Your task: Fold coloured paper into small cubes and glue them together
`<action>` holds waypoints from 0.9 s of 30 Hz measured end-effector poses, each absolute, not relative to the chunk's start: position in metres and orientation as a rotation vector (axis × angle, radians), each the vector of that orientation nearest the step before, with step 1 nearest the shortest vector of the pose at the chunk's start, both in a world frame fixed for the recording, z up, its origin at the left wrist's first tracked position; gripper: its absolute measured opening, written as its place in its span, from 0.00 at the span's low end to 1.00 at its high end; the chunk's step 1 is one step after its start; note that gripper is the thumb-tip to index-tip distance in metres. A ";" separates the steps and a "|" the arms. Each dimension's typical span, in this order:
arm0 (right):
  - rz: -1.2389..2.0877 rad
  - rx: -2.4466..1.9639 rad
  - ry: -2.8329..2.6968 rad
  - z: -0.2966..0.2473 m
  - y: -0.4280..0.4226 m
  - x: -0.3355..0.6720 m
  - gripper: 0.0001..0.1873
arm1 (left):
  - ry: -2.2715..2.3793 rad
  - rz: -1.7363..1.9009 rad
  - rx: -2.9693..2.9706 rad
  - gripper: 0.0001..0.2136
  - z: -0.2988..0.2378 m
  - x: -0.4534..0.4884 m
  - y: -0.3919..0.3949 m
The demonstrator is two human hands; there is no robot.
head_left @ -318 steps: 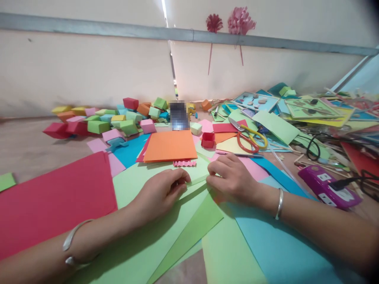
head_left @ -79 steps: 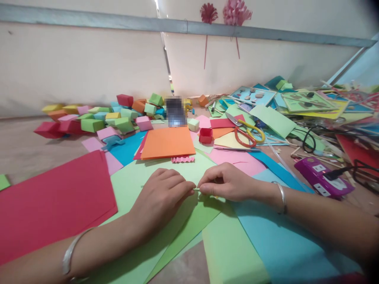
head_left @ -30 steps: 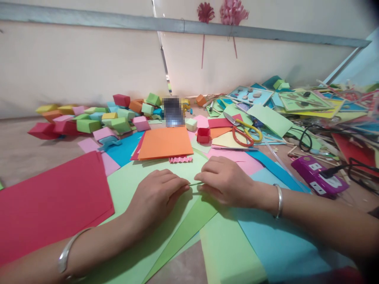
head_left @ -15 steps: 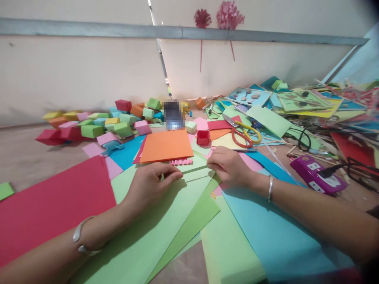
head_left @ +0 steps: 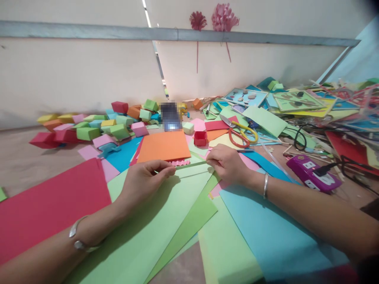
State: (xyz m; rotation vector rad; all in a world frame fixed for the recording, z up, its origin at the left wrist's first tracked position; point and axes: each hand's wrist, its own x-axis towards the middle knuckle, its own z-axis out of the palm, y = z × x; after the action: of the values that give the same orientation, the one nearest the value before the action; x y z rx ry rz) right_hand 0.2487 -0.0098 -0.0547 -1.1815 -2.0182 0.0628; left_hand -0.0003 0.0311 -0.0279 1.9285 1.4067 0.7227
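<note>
A narrow green paper strip (head_left: 191, 165) is stretched between my two hands, just above a large light green sheet (head_left: 154, 228). My left hand (head_left: 148, 179) pinches its left end between thumb and fingers. At the other end my right hand (head_left: 226, 163) is closed on the strip, its fingertips partly hidden. Just beyond the strip lie a pink crimped paper strip (head_left: 180, 162) and a stack topped with an orange sheet (head_left: 164, 146). A small red open paper box (head_left: 200, 138) sits past my right hand.
Scissors (head_left: 241, 132) with yellow and red handles lie beyond my right hand. A purple power strip (head_left: 312, 173) with a black plug is at the right. Several coloured paper boxes (head_left: 89, 133) are heaped at the back left. Red (head_left: 59, 209) and blue (head_left: 272, 232) sheets flank the green ones.
The strip has risen slightly off the sheet, and its shadow now shows apart below it. Both hands keep their hold. The whole view has shifted a little.
</note>
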 end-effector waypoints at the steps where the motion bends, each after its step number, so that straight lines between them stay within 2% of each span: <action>1: 0.057 -1.194 -2.002 -0.054 -0.009 0.249 0.10 | 1.411 0.747 1.929 0.10 -0.028 -0.001 0.033; 6: -0.078 -1.268 -1.775 -0.051 -0.007 0.250 0.10 | 1.388 0.927 1.736 0.12 -0.027 0.004 0.031; 8: -0.253 -1.195 -1.800 -0.048 -0.010 0.246 0.10 | 1.240 0.783 1.607 0.15 -0.026 0.010 0.019; 11: -0.644 -0.963 -2.000 -0.043 -0.022 0.235 0.11 | 0.986 0.527 1.320 0.25 -0.026 0.018 -0.004; 14: -0.869 -0.703 -2.165 -0.039 -0.037 0.222 0.09 | 0.883 0.462 1.132 0.25 -0.030 0.021 -0.017; 21: -0.835 -0.625 -2.222 -0.037 -0.047 0.216 0.10 | 0.891 0.547 0.982 0.18 -0.032 0.018 -0.012; 27: -0.782 -0.546 -2.277 -0.040 -0.044 0.218 0.07 | 0.847 0.536 0.956 0.15 -0.037 0.016 -0.014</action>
State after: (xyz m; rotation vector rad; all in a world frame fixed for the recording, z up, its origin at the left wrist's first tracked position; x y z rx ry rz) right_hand 0.2177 -0.0435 -0.0398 -0.5459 -2.2766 -0.7820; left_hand 0.0162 -0.0136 -0.0373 0.9555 0.8468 0.5356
